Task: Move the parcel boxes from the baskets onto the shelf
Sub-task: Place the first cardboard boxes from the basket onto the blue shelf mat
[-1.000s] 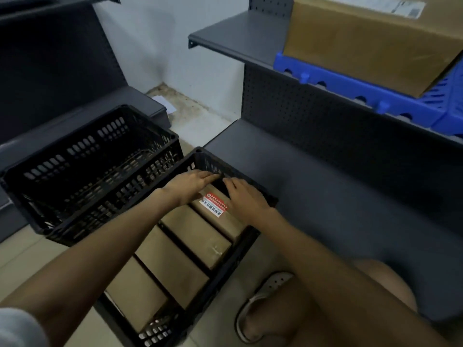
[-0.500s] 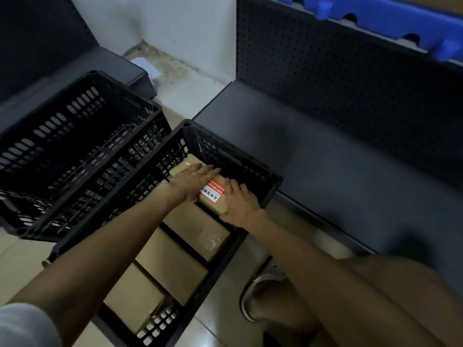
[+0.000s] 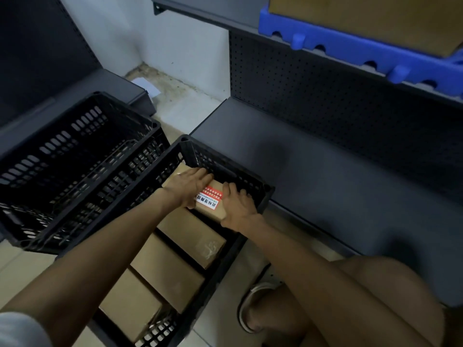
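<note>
A black basket (image 3: 251,236) on the floor holds several brown parcel boxes in a row. The farthest one, a parcel box with a red and white label (image 3: 210,202), lies against the basket's far wall. My left hand (image 3: 189,187) lies across its top left part, fingertips at the far edge and thumb at the near edge. My right hand (image 3: 239,207) grips its right end, fingers over the far edge. Three more boxes (image 3: 193,237) (image 3: 167,270) (image 3: 130,305) lie nearer to me. The dark grey lower shelf (image 3: 325,186) stands right of the basket.
A second black basket (image 3: 75,156) with nothing visible inside stands tilted at the left, touching the first. An upper shelf carries a blue crate (image 3: 370,52) with a large cardboard box (image 3: 375,18) in it. My bent knee and sandal (image 3: 253,309) are at the lower right.
Both hands have stayed on the labelled box. My right hand has shifted toward the box's right end. My head has moved, so the view has shifted.
</note>
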